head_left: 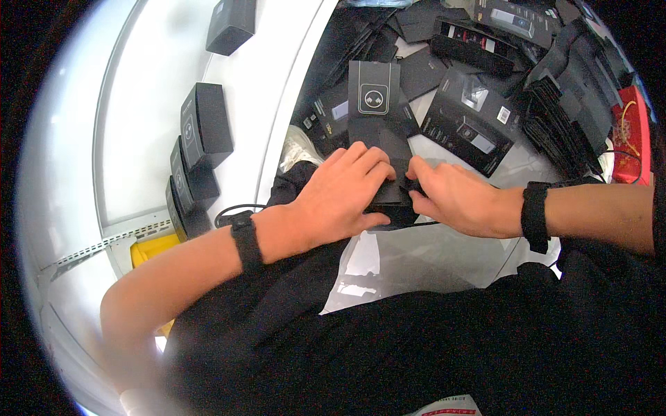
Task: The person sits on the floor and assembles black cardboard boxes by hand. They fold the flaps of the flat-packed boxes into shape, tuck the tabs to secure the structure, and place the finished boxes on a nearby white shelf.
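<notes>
Left hand lies loosely spread on the black box, which reaches toward 12 o'clock; right hand curls at its 4 o'clock side, gripping or not I cannot tell; more boxes stand at 10 o'clock

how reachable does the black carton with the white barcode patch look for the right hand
Probably yes: the carton lies just beyond the right hand, with nothing visible blocking, though that hand is busy at the black box.
</notes>
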A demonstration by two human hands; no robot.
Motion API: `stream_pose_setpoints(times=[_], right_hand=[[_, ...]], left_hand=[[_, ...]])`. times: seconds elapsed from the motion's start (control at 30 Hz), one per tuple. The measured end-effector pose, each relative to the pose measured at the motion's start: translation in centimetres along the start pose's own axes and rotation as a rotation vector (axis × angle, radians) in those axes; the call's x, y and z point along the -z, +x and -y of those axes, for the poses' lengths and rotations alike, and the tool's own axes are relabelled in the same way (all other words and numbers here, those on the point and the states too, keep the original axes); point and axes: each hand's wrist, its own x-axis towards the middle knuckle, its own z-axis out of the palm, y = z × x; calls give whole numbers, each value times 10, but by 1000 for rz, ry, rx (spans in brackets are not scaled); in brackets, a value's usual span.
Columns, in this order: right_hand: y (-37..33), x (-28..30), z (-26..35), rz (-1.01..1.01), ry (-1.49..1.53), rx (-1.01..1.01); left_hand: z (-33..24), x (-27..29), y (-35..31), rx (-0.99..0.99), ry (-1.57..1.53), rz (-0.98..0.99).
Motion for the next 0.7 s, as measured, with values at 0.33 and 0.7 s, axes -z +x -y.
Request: stream_pose_setpoints(times=[0.33, 0.7], right_hand=[[2, 0, -2, 47, 2, 72], [1, 2, 1, 64, -1, 97]], left_hand=[[4, -5, 1, 15, -96, 22], [15, -9, 0, 53, -244, 120]])
